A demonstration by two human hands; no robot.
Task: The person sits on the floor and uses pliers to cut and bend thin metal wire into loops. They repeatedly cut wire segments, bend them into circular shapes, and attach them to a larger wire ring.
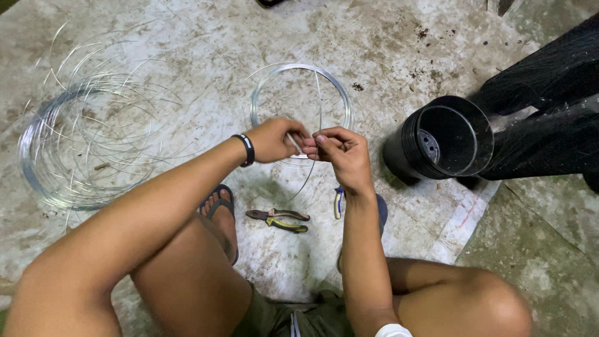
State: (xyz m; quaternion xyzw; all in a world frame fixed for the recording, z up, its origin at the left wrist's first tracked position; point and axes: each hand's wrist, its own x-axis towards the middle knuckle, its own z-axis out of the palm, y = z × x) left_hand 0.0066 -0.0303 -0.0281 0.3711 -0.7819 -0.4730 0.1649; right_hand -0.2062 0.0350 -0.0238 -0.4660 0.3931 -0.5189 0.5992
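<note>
Two hands at work over a small wire ring, met at its near edge, centre of the scene. Far left: a big loose wire coil (87,143) flat on the concrete floor (187,50), well apart from both hands. Next, left hand (274,138), black wristband (245,150) on the wrist, fingers closed around the ring's near rim and a short pale wire end. Just beyond the knuckles, the small wire ring (301,67), flat on the floor, its far arc clear of both hands, its near arc under them. Right hand (340,153) touching the left, fingertips pinched shut on the same wire at that rim. Nearer, between the two sandalled feet, pliers (279,219) with yellow and red grips, untouched. Right, on its side, a black plastic pot (443,140), mouth turned this way, beside dark netting (549,93).
</note>
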